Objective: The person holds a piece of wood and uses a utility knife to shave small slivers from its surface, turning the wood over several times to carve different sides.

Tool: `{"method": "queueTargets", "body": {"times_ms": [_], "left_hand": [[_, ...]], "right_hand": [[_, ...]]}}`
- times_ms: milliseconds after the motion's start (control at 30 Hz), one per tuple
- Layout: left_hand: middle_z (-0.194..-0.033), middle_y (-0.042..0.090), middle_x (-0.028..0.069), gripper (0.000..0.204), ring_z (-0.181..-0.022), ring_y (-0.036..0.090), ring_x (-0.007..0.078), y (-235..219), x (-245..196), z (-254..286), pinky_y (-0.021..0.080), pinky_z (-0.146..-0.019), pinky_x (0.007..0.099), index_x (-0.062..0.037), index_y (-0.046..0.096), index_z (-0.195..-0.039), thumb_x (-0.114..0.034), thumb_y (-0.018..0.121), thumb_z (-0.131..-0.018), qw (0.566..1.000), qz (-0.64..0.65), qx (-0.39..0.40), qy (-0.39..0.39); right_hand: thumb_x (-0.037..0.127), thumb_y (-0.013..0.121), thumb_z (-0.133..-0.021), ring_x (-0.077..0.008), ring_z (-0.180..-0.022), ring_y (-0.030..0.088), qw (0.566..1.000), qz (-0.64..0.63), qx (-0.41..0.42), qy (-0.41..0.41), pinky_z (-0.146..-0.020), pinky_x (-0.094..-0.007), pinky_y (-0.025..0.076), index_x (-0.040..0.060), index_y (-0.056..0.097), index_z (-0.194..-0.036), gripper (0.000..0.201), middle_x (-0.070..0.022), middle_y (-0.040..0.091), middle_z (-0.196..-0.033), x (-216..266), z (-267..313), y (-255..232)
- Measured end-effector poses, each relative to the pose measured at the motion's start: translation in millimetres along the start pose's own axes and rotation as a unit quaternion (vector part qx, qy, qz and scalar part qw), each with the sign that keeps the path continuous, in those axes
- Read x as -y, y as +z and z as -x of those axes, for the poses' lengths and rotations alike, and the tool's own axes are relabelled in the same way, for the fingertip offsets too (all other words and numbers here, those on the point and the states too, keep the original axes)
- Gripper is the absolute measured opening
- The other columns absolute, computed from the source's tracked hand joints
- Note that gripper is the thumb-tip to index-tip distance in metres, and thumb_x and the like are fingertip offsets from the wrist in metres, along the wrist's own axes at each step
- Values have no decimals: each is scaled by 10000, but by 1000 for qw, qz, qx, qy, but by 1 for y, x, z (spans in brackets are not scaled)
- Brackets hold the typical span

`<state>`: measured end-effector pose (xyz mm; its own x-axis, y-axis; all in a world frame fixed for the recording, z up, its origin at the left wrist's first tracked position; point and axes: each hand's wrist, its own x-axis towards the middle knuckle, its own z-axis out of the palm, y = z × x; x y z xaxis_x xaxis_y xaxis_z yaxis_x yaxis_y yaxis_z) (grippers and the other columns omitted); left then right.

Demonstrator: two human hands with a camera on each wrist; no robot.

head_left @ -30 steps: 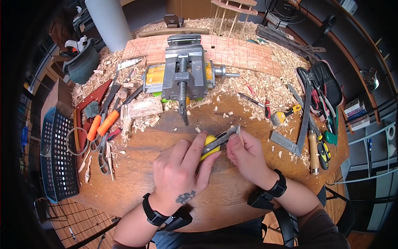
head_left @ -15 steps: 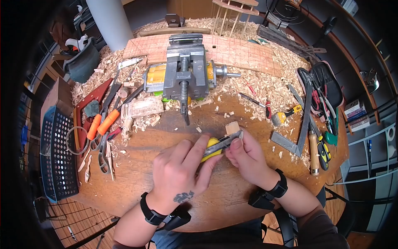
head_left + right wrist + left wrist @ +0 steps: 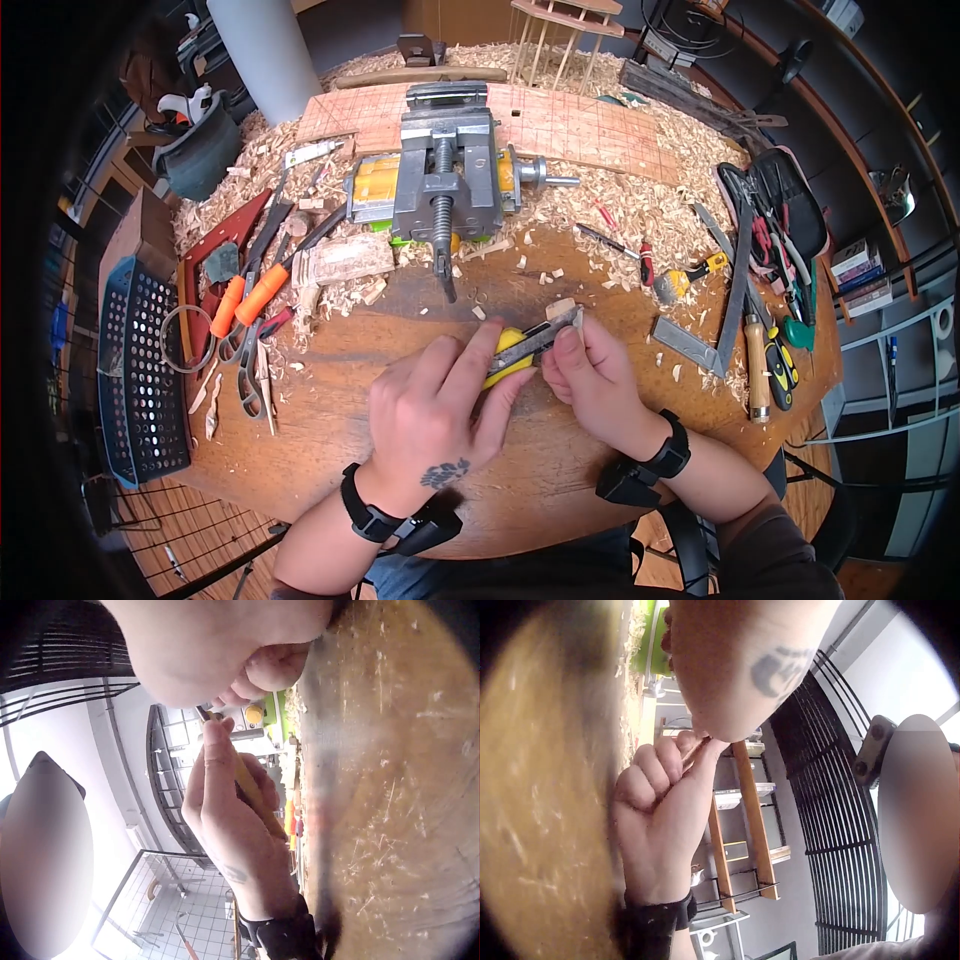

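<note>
In the head view the left hand (image 3: 430,400) grips a yellow-and-black tool (image 3: 510,358) whose grey metal bar slants up to the right. The right hand (image 3: 600,385) pinches a small pale wooden piece (image 3: 562,308) beside the bar's far end, thumb on top. Both hands are close together above the table's near middle. From the right wrist view, the left hand (image 3: 236,817) has its fingers round the yellow tool body (image 3: 255,796). The left wrist view shows the right hand (image 3: 660,802) with its fingers curled; its fingertips are partly hidden.
A metal vise (image 3: 445,180) stands beyond the hands among wood shavings (image 3: 560,220). Scissors (image 3: 245,370) and orange-handled tools (image 3: 262,295) lie at left. A metal square (image 3: 690,345), a wooden-handled tool (image 3: 757,375) and a yellow-handled scraper (image 3: 690,277) lie at right. A blue perforated basket (image 3: 145,380) stands far left.
The pale wooden piece came into view above the bar, then dropped lower behind it. The bar and the right fingers shifted slightly; the left hand keeps its grip on the yellow tool.
</note>
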<state>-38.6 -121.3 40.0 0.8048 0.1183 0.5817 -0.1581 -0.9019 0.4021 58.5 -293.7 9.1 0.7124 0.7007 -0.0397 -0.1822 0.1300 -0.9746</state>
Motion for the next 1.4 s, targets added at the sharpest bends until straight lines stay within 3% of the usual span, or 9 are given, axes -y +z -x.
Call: {"method": "queueTargets", "body": {"times_ms": [133,233,433,533,733,1267,1400], "left_hand": [[-804,651,110,403,-650,664,291,-4,-3,0,530,-594,377,-32,740,-1179,-189,851,-825,998,19,47,-26],[-795,647,106,403,-649,664,291,-5,-3,0,529,-592,378,-29,740,-1176,-189,852,-823,999,16,39,-20],[-794,647,106,404,-652,664,293,-5,-3,0,527,-594,378,-18,737,-1174,-187,850,-824,999,20,21,-20],[-757,602,81,426,-597,633,249,-2,1,0,506,-533,359,-11,739,-1188,-222,834,-831,1000,-2,2,14],[-752,592,78,428,-594,627,250,1,0,1,503,-532,363,-9,737,-1192,-224,830,-834,1000,-4,-6,10],[-788,618,88,423,-606,642,261,7,-12,3,518,-534,362,-9,725,-1183,-220,839,-833,999,11,-21,-26],[-829,652,109,395,-646,678,288,11,-16,1,547,-564,371,-1,706,-1166,-189,840,-846,998,29,-22,-43]], "right_hand": [[411,503,-1120,-9,-689,402,995,-95,15,35,-603,-194,349,75,566,-1122,341,66,488,-805,4,1,3],[465,487,-1107,-15,-660,376,1000,-14,10,-18,-562,-183,291,102,508,-1152,366,42,496,-822,1,0,5],[494,537,-1081,-30,-672,428,996,78,-17,-34,-569,-190,334,92,539,-1073,402,33,534,-833,0,-1,0],[415,578,-1089,-10,-719,475,997,61,-33,-22,-620,-204,393,45,642,-1105,376,67,557,-794,2,0,0],[410,601,-1079,-8,-696,473,996,69,-46,-28,-603,-205,391,46,652,-1063,368,74,556,-771,2,-1,1],[456,593,-1073,-9,-696,457,996,21,-83,-21,-593,-205,369,55,631,-1015,407,68,544,-771,5,0,12],[487,543,-1080,-24,-605,411,995,1,-88,-39,-520,-194,303,90,543,-950,418,36,522,-751,4,-4,16]]}}
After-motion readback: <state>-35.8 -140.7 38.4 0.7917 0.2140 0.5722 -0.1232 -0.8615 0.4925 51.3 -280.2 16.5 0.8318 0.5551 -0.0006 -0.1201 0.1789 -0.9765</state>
